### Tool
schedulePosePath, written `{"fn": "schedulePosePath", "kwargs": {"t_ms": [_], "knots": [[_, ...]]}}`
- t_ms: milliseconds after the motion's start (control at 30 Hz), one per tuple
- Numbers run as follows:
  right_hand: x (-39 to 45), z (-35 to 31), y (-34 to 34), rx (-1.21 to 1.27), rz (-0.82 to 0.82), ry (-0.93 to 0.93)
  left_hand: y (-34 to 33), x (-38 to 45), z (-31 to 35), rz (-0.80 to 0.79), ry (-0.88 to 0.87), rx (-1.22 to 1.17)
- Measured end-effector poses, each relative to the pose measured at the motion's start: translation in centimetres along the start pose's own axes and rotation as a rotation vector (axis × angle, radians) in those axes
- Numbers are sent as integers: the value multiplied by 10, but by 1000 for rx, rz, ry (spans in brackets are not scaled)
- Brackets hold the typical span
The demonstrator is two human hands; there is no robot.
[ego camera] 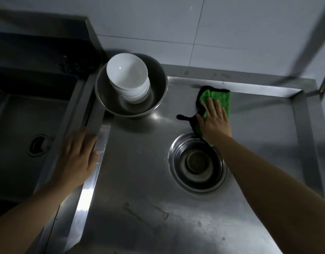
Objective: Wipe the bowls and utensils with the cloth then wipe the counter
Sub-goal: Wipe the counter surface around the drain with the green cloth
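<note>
We press our right hand (214, 120), fingers flat, on the green cloth with black edging (215, 99) near the far edge of the steel table (139, 180), our relaxed left hand (77, 158) resting on its left rim, stacked white bowls (129, 77) in a steel basin (158, 85) at the far left corner.

Dim, blurred, glare on steel.

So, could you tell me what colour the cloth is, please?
Bright green with black edging, clearest in the head view: cloth.
</note>
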State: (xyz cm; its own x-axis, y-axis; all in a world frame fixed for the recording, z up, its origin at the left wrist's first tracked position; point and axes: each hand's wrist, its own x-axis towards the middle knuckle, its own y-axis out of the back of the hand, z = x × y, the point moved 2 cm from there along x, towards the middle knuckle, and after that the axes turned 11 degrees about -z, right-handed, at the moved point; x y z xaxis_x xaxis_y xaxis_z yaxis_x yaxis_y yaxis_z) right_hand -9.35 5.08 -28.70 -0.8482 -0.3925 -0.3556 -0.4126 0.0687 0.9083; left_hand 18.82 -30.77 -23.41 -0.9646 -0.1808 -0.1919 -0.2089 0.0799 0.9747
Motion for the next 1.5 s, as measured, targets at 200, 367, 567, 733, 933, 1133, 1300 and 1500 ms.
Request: {"fn": "schedulePosePath", "kwargs": {"t_ms": [200,367,567,733,933,1133,1300,1500], "knots": [[-8,39,7,32,2,-138,11,-9,-13,-42,-61,58],[1,20,3,44,14,-242,12,-10,-13,-22,-67,83],[25,-62,-7,38,9,-169,7,-11,-13,43,-93,47],[38,-133,-21,22,-30,-50,2,-11,-15,74,-93,-9],[5,-153,-40,6,-22,24,-5,-9,-17,42,-82,-67],[-40,-184,-64,11,-50,68,-6,-12,-17,47,-71,-94],[-75,-224,-90,3,-50,125,-3,-13,-16,58,-62,-159],[-117,-269,-126,-11,-98,283,-4,-13,-16,142,-83,-192]]}}
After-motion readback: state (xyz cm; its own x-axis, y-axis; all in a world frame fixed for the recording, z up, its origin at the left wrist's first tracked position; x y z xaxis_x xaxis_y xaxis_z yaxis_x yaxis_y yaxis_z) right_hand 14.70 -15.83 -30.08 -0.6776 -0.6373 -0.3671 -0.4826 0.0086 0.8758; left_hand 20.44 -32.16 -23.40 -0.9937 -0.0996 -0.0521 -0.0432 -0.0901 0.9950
